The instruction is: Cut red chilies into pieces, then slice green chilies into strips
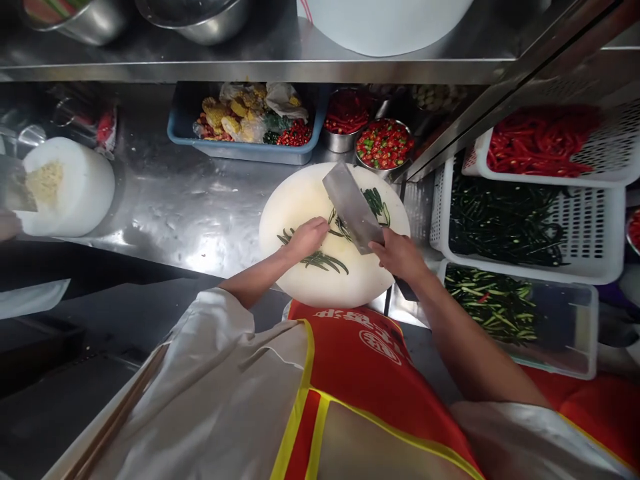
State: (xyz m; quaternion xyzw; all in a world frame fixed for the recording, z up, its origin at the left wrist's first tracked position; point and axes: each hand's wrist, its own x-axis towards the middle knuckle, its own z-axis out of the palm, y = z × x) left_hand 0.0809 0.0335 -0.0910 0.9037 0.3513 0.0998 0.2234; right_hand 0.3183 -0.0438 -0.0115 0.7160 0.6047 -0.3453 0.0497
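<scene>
A round white cutting board [345, 287] lies on the steel counter in front of me. My right hand [400, 257] grips a cleaver [355, 210] by its dark handle, the broad blade tilted over the board. My left hand [309, 239] is closed, its fingertips pinched on thin green chili peppers [333, 230] beside the blade. Long green chilies [325, 261] lie under and in front of that hand. Cut green pieces [376, 203] sit on the far side of the cleaver, which partly hides them.
A blue tub [245, 151] of corn and bagged food stands behind the board, beside metal bowls of red chilies [384, 143]. At right are white baskets [595, 220] and a clear bin [560, 333] of peppers. Another person's hand [7, 225] holds a blade at a white block [90, 193].
</scene>
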